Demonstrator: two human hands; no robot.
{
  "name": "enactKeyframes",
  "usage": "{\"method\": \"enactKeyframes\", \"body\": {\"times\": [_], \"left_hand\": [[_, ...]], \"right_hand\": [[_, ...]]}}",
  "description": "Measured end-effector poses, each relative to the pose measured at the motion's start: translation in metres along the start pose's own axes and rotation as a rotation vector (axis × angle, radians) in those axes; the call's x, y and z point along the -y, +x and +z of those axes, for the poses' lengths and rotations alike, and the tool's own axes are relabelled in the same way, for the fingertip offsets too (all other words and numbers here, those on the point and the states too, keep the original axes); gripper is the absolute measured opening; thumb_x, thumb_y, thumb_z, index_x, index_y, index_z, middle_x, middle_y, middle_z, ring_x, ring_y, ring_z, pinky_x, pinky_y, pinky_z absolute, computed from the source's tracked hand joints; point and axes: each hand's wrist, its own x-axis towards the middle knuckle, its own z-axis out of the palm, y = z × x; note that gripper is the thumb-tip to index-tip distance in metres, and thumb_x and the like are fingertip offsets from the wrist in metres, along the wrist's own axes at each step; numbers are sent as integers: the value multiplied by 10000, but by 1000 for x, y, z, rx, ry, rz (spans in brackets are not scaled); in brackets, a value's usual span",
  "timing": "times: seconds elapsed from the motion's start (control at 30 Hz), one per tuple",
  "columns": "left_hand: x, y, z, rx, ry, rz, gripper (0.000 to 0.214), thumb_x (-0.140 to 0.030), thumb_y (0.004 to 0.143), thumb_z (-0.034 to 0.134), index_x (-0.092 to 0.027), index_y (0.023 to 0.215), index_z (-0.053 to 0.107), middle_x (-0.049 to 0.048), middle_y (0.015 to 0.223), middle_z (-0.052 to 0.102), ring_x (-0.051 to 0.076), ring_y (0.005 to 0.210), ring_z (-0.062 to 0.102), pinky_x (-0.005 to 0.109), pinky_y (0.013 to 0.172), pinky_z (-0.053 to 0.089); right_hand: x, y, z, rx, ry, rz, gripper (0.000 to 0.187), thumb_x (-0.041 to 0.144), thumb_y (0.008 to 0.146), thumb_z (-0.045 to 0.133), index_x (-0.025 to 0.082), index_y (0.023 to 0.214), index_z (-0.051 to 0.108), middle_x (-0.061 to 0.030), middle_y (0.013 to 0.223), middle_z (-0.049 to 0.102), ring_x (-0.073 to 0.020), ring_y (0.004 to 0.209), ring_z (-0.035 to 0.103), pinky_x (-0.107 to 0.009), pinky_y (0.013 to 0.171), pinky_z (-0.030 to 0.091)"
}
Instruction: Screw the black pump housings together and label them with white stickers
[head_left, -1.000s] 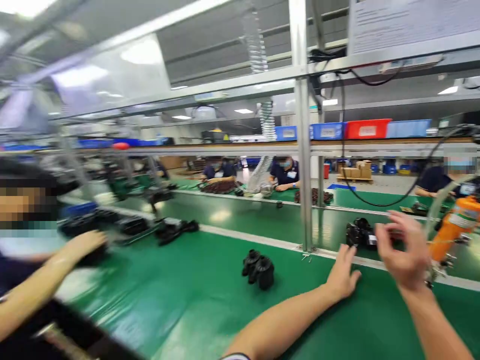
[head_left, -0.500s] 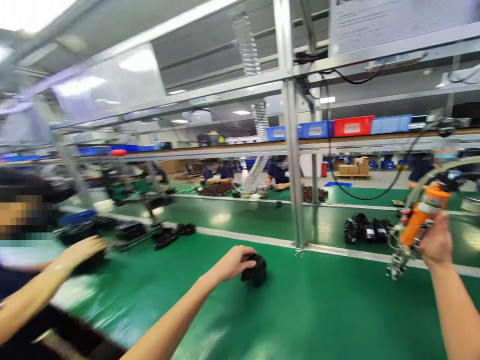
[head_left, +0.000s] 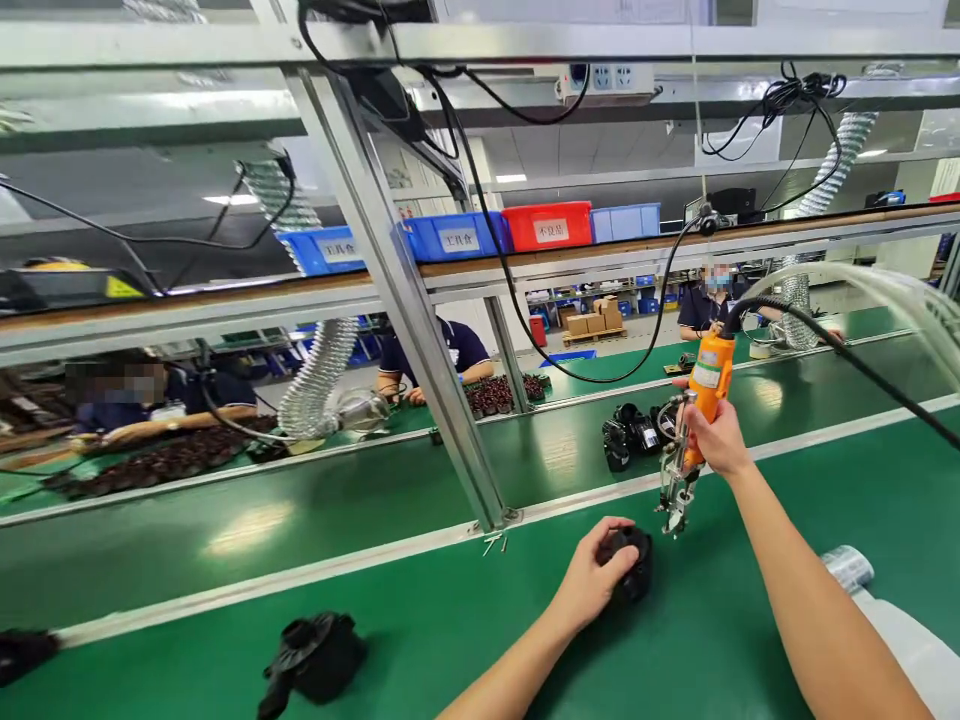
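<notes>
My left hand [head_left: 596, 575] is closed around a black round plastic housing [head_left: 637, 570] that rests on the green table. In my right hand [head_left: 716, 440] is an orange electric screwdriver [head_left: 711, 375], held with its metal tip [head_left: 675, 515] pointing down. The tip hangs above the table, just right of the black housing and apart from it. A black cable runs from the screwdriver's top to the right. Another black housing [head_left: 322, 655] with a projecting arm lies on the table to the left.
Several black parts [head_left: 637, 435] stand beyond the white strip. A metal post [head_left: 420, 330] rises from the table, with small screws [head_left: 495, 545] at its foot. A roll of labels [head_left: 847, 568] lies at right. Blue bins [head_left: 457, 238] and a red bin [head_left: 547, 226] sit on the shelf. Co-workers sit opposite.
My view has turned to the right. My left hand, with the black housing, and the screwdriver in my right hand are now closer together. Another housing shows at the lower left.
</notes>
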Motion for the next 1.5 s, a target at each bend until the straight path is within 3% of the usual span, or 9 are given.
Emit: {"method": "enactKeyframes", "body": {"times": [0.2, 0.37, 0.5, 0.73, 0.93, 1.13, 1.5], "left_hand": [[9, -9, 5, 78, -123, -30, 484, -486, 776, 821, -198, 1139, 682, 27, 971, 706, 191, 863, 622, 301, 813, 471], [4, -13, 9, 77, -197, -45, 452, -460, 771, 840, -187, 1096, 684, 40, 998, 713, 199, 900, 629, 299, 833, 464], [2, -11, 11, 85, -248, -32, 422, -459, 768, 851, -181, 1034, 676, 32, 977, 710, 191, 897, 631, 286, 823, 460], [5, -11, 12, 68, -246, -27, 444, -471, 749, 867, -179, 1030, 686, 23, 925, 714, 186, 846, 644, 283, 788, 480], [6, -9, 11, 99, -249, -18, 425, -467, 776, 851, -189, 1059, 696, 52, 1006, 753, 241, 970, 684, 333, 888, 505], [2, -9, 12, 115, -252, 5, 397, -418, 789, 844, -188, 1088, 718, 46, 1010, 749, 256, 994, 681, 356, 930, 512], [14, -10, 14, 99, -254, -9, 416, -422, 807, 828, -169, 1108, 692, 57, 1046, 734, 239, 968, 658, 360, 933, 506]], "right_hand": [[60, -18, 19, -236, -129, -153, 594, 557, 782, 856, 156, 1179, 672, 28, 685, 577, -76, 438, 459, -208, 404, 406], [80, -38, 52, -237, -192, -248, 583, 590, 764, 853, 182, 1147, 688, 16, 702, 576, -92, 467, 465, -228, 419, 415], [78, -46, 65, -219, -207, -259, 609, 601, 756, 856, 190, 1166, 672, 27, 697, 574, -94, 486, 481, -230, 450, 450], [78, -47, 63, -227, -240, -285, 620, 614, 762, 847, 194, 1178, 663, 9, 720, 594, -117, 507, 524, -250, 460, 470], [81, -47, 73, -217, -242, -271, 549, 608, 756, 853, 191, 1055, 657, 22, 702, 576, -87, 471, 472, -233, 438, 464], [68, -47, 95, -196, -235, -206, 498, 580, 735, 874, 233, 865, 542, 67, 609, 463, -107, 490, 469, -279, 501, 562], [49, -48, 100, -185, -210, -147, 562, 546, 697, 906, 220, 986, 551, 69, 674, 518, -98, 534, 485, -240, 500, 516]]}}
